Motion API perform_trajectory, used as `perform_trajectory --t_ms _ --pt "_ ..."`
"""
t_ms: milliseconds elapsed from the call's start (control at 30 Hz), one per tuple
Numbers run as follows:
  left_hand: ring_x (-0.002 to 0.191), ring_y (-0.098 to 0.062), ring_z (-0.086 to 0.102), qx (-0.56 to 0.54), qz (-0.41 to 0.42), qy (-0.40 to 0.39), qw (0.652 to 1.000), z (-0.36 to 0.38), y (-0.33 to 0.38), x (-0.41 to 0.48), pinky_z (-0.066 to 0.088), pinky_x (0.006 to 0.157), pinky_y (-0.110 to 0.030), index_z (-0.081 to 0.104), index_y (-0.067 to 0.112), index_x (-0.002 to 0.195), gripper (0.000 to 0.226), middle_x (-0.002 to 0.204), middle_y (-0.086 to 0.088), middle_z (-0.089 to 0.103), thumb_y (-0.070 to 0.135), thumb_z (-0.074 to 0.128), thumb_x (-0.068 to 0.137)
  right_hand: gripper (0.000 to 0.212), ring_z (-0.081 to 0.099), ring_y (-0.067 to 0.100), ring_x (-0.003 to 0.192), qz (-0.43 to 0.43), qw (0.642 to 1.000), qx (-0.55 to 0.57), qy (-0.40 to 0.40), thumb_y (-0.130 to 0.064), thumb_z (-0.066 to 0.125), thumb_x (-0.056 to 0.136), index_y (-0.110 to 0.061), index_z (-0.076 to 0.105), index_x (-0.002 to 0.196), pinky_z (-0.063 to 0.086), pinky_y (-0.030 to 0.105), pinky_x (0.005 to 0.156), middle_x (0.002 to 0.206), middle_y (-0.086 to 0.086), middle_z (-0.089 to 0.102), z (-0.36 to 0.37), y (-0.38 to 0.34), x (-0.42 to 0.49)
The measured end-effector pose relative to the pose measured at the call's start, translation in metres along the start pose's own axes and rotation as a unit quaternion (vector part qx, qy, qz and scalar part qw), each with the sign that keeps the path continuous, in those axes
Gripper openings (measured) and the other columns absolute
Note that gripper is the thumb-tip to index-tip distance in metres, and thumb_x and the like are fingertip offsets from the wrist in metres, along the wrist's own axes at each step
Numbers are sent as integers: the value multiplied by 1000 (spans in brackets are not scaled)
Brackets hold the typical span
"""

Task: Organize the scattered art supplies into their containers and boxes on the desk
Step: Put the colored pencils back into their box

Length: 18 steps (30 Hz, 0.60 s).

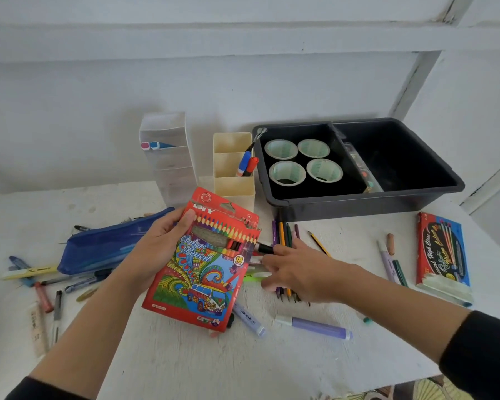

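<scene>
Our left hand (159, 249) holds the red color pencil box (205, 272) tilted above the surface (243, 365), thumb on its front and fingers curled round its back edge; the top flap stands open. Our right hand (295, 269) lies low over a bunch of loose pencils (283, 235) just right of the box, fingers stretched out and a little spread, holding nothing we can make out. A black-capped marker (264, 249) lies at its fingertips; the blur hides whether they touch. A blue pencil case (107, 243) lies to the left and a purple marker (315, 327) near the front. At the back stand a cream organizer (234, 192) and a grey tub (358, 203) with four tape rolls (280, 149) inside.
</scene>
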<state>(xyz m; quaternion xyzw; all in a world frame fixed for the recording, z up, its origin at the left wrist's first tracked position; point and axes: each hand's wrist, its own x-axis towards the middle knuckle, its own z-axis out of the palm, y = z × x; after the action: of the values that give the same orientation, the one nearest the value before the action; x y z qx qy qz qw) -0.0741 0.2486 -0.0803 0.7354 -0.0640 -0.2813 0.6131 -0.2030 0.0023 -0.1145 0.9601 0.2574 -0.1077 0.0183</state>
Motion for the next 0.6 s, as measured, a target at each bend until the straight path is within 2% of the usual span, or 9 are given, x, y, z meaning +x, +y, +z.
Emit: perform_trajectory --t_ms 67,133,267,333,500,600 --pt "86 -26 77 0 0 2 1000 -1 0 -1 60 81 -46 60 36 113 23 98 1 78 48 53 95 37 42 22 117 -24 999 -20 -9 -15 63 95 -34 57 125 27 37 78 135 -1 51 0 2 4" --pt "86 -27 77 -2 -1 2 1000 -4 -1 -3 60 82 -47 61 35 114 24 98 0 78 48 54 95 33 44 20 114 -36 999 -24 0 -16 64 95 -34 59 123 22 36 78 134 -4 56 0 5 5" --pt "85 -27 77 2 0 10 1000 -10 -1 -5 61 80 -45 60 32 117 30 97 -1 78 50 55 93 31 45 17 99 -61 997 -4 43 -8 62 94 -30 64 116 23 33 76 111 -7 64 1 9 2" --pt "85 -28 77 4 3 14 1000 -15 -1 -6 60 79 -45 60 33 119 32 98 -1 78 50 54 93 33 45 17 97 -72 996 4 53 -5 63 92 -29 65 114 24 32 77 106 -8 64 2 11 0" --pt "87 -28 77 15 10 25 1000 -21 -1 -6 59 87 -52 60 34 123 39 101 -1 78 54 55 90 31 49 18 104 -86 992 12 88 -3 64 90 -26 67 110 42 36 84 111 -8 62 6 16 -3" --pt "88 -28 77 20 8 29 999 -25 -2 -6 58 89 -54 59 35 123 40 102 0 77 55 56 88 29 54 15 113 -41 974 76 207 -3 62 92 -19 64 116 48 32 96 120 -3 62 1 19 -7"
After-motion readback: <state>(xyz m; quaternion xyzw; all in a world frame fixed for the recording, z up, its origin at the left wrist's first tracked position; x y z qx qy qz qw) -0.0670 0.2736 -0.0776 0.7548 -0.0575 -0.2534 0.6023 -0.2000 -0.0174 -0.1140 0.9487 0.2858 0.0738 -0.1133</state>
